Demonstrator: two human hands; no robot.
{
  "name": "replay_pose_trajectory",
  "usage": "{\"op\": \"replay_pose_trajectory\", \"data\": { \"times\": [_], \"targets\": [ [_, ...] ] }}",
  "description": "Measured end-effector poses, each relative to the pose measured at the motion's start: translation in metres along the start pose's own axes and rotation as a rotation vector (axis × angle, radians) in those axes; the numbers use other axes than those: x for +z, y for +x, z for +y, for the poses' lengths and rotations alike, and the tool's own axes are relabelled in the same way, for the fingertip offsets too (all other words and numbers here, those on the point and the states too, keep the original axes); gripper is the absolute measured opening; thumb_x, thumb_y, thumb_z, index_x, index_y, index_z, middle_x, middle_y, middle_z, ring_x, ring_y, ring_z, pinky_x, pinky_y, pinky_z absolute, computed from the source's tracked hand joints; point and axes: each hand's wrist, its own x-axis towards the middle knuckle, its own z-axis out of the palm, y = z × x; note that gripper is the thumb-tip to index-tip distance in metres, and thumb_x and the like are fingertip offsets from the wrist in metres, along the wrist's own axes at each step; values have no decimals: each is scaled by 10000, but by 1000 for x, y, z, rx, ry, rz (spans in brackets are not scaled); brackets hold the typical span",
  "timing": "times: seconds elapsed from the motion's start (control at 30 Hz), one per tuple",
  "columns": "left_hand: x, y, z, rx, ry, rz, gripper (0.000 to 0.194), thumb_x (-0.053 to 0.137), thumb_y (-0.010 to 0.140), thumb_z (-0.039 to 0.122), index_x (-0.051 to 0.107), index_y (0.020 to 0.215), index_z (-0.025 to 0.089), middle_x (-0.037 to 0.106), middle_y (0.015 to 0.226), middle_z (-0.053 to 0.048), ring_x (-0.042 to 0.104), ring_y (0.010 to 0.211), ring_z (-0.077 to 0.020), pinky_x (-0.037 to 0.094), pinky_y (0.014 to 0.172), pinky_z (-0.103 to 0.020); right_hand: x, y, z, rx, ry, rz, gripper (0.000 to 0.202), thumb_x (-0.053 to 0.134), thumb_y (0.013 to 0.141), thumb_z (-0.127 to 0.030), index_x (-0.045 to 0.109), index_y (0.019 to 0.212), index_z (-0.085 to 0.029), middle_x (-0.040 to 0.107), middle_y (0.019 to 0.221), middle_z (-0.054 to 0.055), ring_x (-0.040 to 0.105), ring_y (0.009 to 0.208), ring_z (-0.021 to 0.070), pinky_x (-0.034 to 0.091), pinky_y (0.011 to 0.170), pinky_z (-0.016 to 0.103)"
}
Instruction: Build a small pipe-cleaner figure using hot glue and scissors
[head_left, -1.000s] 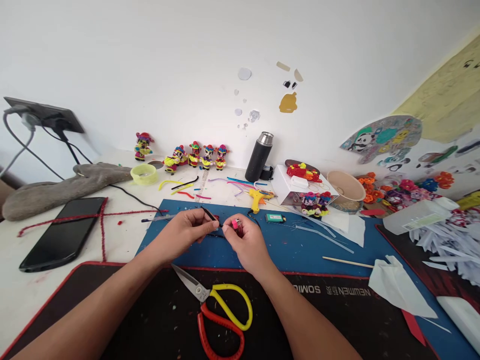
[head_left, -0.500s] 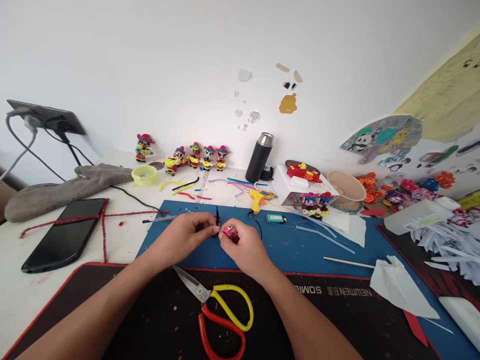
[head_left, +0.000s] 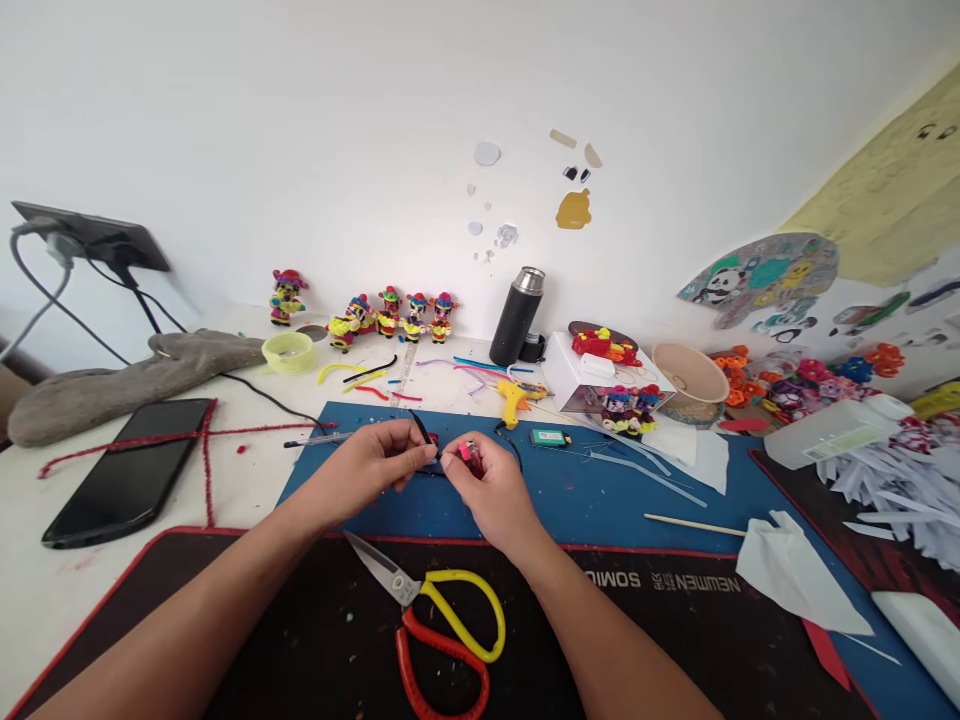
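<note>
Over the blue mat point(head_left: 360, 515), my left hand point(head_left: 375, 468) pinches a thin black pipe cleaner point(head_left: 421, 426) between thumb and fingers. The pipe cleaner's free end sticks up and leans left. Close beside it, my right hand point(head_left: 495, 495) is closed around a small pink and red figure piece point(head_left: 469, 455), mostly hidden by the fingers. The fingertips of both hands nearly meet. Scissors point(head_left: 405, 590) with one yellow and one red handle lie below the hands, blades pointing up and left.
Several pipe-cleaner figures point(head_left: 388, 312) stand along the wall, near loose pipe cleaners point(head_left: 367, 372). A yellow glue gun point(head_left: 514, 402), a black flask point(head_left: 517, 318) and a white box point(head_left: 574, 375) are behind my hands. Leftward lies a phone point(head_left: 127, 470); rightward, a wooden stick point(head_left: 694, 523) and tissue point(head_left: 799, 580).
The black pipe cleaner has gone from upright to leaning left. My right hand has turned slightly, showing more of the pink and red piece. The scissors stay put.
</note>
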Motion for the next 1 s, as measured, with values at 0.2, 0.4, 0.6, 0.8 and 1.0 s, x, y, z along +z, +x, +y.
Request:
{"op": "replay_pose_trajectory", "data": {
  "times": [0.2,0.4,0.6,0.8,1.0],
  "targets": [
    [-1,1,-1,4,4,17,471,720,820,673,678,819,203,613,630,25,544,602,-165,402,547,-264,0,2,5,15,72,2,265,687,896,-469,635,870,-211,401,588,-82,349,482,106,278,468,248],
    [1,0,6,31,23,113,496,712,802,696,625,729,213,598,589,29,510,579,-157,398,569,-274,0,3,7,38,185,-4,331,709,899,-528,635,907,-205,379,571,-92,311,461,92,254,436,234],
    [1,1,2,39,51,97,487,706,817,689,658,765,208,599,586,30,518,572,-159,400,555,-269,0,3,8,38,176,-10,330,724,888,-523,636,906,-206,382,591,-87,332,467,92,267,434,229],
    [3,1,-1,6,52,80,483,717,819,685,654,775,208,582,591,38,497,569,-156,380,512,-253,-2,3,5,19,85,0,288,685,902,-488,626,876,-208,400,584,-84,355,487,105,285,467,243],
    [3,0,1,6,45,43,454,712,829,653,666,791,203,572,589,38,486,570,-153,369,511,-249,-1,2,3,12,-1,-8,239,663,885,-442,625,862,-207,418,585,-81,361,513,115,300,493,248]
  ]
}}
